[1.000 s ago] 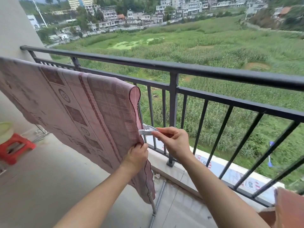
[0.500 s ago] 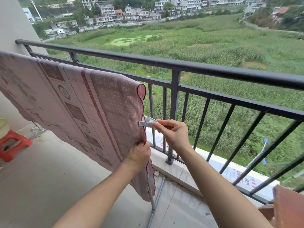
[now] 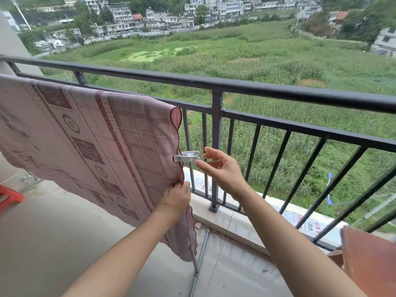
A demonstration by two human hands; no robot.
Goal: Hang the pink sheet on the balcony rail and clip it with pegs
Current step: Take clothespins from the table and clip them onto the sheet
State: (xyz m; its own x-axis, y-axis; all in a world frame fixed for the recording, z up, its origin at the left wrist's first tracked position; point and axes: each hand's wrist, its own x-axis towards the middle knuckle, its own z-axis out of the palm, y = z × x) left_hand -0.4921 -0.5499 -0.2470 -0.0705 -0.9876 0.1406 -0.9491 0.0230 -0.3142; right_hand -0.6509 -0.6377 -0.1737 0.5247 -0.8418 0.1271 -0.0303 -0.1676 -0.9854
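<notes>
The pink patterned sheet (image 3: pixel 90 142) hangs folded over a bar on the left, in front of the dark balcony rail (image 3: pixel 257 88). A white peg (image 3: pixel 186 156) is clipped on the sheet's right edge, sticking out sideways. My right hand (image 3: pixel 218 168) is just right of the peg with its fingers spread, apart from it or barely touching its end. My left hand (image 3: pixel 177 197) pinches the sheet's right edge below the peg.
Vertical railing bars (image 3: pixel 216 155) stand right behind the peg. A red stool (image 3: pixel 9 197) sits at the far left on the floor. A brown box-like object (image 3: pixel 368 260) is at the lower right. A thin metal pole (image 3: pixel 196 269) runs down below the sheet.
My right hand has let go of the peg and opened; the peg now stays clipped on the sheet's edge. My left hand keeps its hold on the sheet.
</notes>
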